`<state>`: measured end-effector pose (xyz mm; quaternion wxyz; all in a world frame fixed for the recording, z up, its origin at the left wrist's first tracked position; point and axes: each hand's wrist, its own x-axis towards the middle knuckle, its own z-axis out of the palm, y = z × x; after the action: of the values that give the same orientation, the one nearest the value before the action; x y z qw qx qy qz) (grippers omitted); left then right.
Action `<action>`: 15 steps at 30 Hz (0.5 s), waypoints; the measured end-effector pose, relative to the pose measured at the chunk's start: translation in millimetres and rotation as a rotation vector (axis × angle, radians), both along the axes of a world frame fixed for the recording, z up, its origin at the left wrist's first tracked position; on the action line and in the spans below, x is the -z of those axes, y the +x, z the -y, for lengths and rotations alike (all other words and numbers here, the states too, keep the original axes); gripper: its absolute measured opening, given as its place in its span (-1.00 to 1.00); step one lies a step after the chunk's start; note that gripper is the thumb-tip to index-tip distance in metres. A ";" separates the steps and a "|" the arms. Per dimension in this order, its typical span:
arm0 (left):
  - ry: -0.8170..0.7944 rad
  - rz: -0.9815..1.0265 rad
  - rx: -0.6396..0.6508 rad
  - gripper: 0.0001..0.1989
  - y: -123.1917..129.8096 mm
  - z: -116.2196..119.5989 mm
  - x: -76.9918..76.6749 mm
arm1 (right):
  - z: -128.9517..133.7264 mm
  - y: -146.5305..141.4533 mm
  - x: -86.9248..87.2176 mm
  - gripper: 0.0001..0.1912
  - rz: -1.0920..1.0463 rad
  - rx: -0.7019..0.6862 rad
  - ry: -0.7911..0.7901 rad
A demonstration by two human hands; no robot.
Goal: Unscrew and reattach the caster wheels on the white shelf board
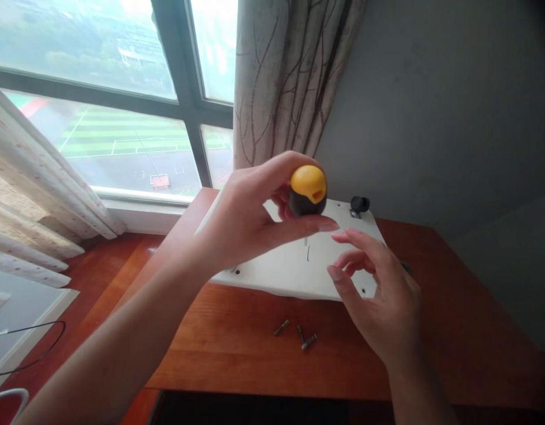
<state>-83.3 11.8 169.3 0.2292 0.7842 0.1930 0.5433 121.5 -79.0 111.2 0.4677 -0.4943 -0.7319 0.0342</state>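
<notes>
My left hand [250, 206] is wrapped round the yellow-and-black handle of a screwdriver [308, 188], held above a white panel with its butt end facing me. Most of its shaft is hidden behind the hand. To the right, my right hand [374, 283] hovers over the panel's near right part, thumb and fingers curved but apart, holding nothing. The white panel [276, 274] lies on the wooden table and has small dark holes near its corners. In front of it on the table lie three metal bolts [308, 341].
At the panel's far right corner stands a small black part like a caster [360, 204]. The wooden table [228, 342] meets a grey wall on the right. A patterned curtain [272, 77] and a window are behind. A black cable [55, 342] hangs at the lower left.
</notes>
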 end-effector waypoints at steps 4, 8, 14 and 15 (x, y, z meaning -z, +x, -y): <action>0.041 -0.119 0.017 -0.64 20.4 6.2 -2.4 | -16.6 -10.5 -26.9 -0.24 0.061 0.035 0.119; 0.032 -0.054 0.007 -0.58 34.2 8.7 3.8 | -28.2 -13.0 -46.3 -0.25 0.252 0.063 0.235; -0.123 0.022 0.063 -0.69 18.2 27.9 44.5 | -58.9 22.2 -56.0 -0.29 0.186 0.222 0.216; -0.160 -0.006 0.074 -0.74 12.3 33.6 56.4 | -68.3 33.5 -55.8 -0.27 0.167 0.247 0.206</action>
<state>-71.0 -21.8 112.9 0.3104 0.7716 0.2075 0.5151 154.9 -10.7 167.1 0.4543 -0.5310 -0.7015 -0.1398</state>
